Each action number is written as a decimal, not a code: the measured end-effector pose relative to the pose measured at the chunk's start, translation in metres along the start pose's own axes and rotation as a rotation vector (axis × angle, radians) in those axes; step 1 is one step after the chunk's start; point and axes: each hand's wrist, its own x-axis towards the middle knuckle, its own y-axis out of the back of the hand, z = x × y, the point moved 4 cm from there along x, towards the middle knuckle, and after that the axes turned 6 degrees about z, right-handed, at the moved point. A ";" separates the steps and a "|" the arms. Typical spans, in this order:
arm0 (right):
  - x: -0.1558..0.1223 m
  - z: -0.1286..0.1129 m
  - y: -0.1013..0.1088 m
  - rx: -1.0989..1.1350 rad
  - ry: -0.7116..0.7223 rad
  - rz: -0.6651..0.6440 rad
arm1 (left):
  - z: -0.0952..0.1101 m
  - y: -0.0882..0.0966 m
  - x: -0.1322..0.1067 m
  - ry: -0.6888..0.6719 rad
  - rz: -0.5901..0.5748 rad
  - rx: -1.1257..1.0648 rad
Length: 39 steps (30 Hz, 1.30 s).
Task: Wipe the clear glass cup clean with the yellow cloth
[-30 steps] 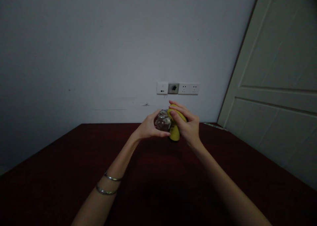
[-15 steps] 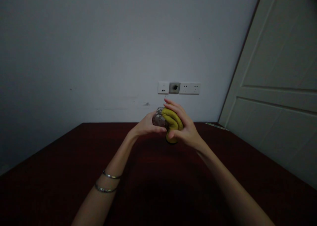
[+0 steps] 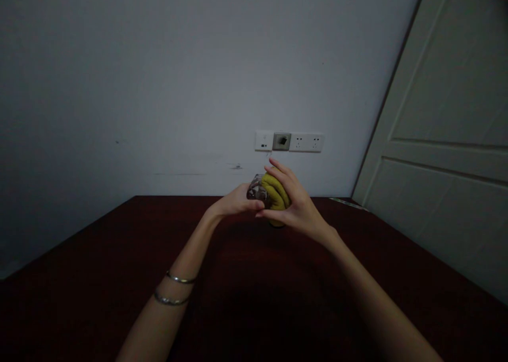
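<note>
My left hand [image 3: 234, 205] holds a small clear glass [image 3: 256, 191] above the far part of a dark red table [image 3: 99, 277]. My right hand [image 3: 296, 206] presses a yellow cloth [image 3: 273, 192] against the glass, fingers wrapped over the cloth. Most of the glass is hidden behind the cloth and my fingers. Two thin silver bangles [image 3: 174, 288] sit on my left forearm.
A plain white wall rises behind the table, with a row of sockets and a switch [image 3: 289, 142]. A closed pale door [image 3: 448, 155] stands at the right, close to the table's far right corner.
My right hand has turned the yellow cloth over and around the glass, covering more of it. Both hands stay at the same place above the table.
</note>
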 end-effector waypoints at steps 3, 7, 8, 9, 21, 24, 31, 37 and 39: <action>0.000 0.001 0.000 0.044 -0.038 0.019 | -0.006 0.002 0.000 0.017 -0.017 -0.071; -0.001 0.010 0.000 0.163 -0.197 0.117 | -0.005 0.004 -0.002 0.073 -0.047 -0.078; -0.001 0.014 0.001 0.210 -0.261 0.147 | -0.004 0.004 -0.003 0.089 -0.045 -0.062; -0.002 0.019 0.000 0.262 -0.324 0.172 | -0.003 0.005 -0.004 0.105 -0.038 -0.038; -0.003 0.030 -0.010 0.426 -0.505 0.162 | 0.004 0.005 -0.004 -0.066 0.112 0.305; -0.004 0.030 -0.012 0.402 -0.505 0.110 | 0.006 0.007 -0.004 -0.076 0.137 0.374; -0.009 0.031 -0.011 0.347 -0.364 -0.020 | 0.008 0.007 -0.004 -0.129 0.176 0.384; -0.006 0.013 -0.011 0.185 -0.162 0.001 | 0.006 0.004 -0.006 -0.136 0.200 0.404; -0.003 0.008 -0.011 0.185 -0.118 0.045 | 0.006 0.003 -0.006 -0.132 0.218 0.435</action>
